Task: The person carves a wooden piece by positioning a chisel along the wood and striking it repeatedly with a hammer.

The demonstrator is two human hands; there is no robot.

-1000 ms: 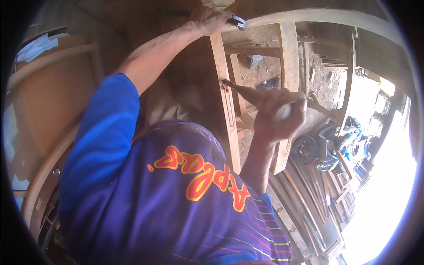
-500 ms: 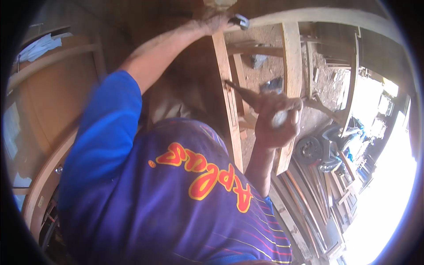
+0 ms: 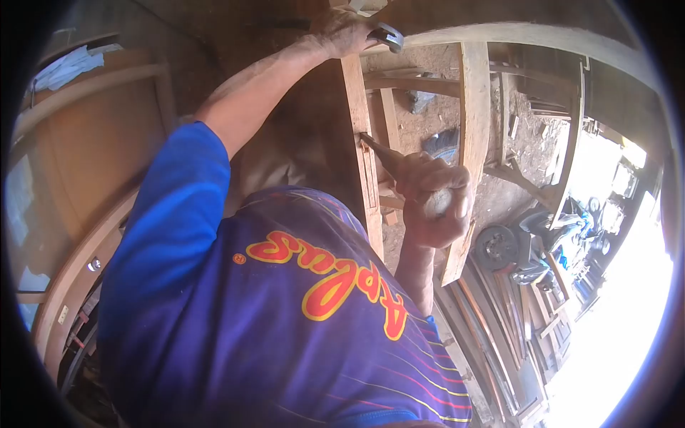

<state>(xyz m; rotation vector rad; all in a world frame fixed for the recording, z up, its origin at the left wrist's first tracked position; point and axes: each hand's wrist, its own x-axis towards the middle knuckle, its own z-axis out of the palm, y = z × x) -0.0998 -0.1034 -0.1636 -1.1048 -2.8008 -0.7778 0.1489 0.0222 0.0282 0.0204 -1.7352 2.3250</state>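
Left fingers (image 3: 359,31) curled around partly hidden hammer (image 3: 389,37), right fingers (image 3: 422,175) around half-covered chisel (image 3: 379,150)

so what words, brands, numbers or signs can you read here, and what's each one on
"Aplus": red letters outlined in yellow, upside down in this view, on the purple cloth shirt with blue sleeves.
Small orange round mark beside that word: too small to read.
Any marking on the dark metal hammer head: too blurred to read.
No other readable text.
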